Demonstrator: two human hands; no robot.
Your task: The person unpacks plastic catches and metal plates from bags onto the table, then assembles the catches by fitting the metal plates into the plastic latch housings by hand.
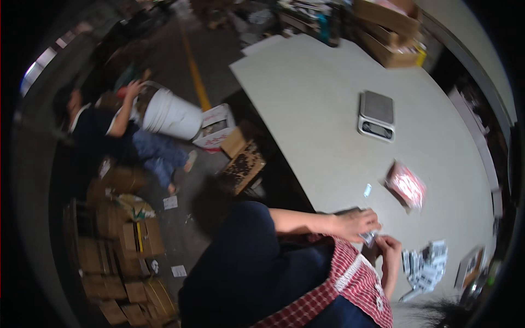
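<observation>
Both hands met at the near edge of the table (306, 104). The left hand (355, 223) and the right hand (389, 244) pinched one small packet (368, 237) between them, beside a heap of similar packets (425, 263).

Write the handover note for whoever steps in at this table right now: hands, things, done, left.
Left hand and right hand: together at the near table edge, pinching a small clear packet.
Pile of small printed packets lies right of the hands.
Red filled bag and one loose small packet lie further up the white table; the grey scale beyond is bare.
Done: one red bag set out.
Left: likely the packet in hand and the pile.
</observation>
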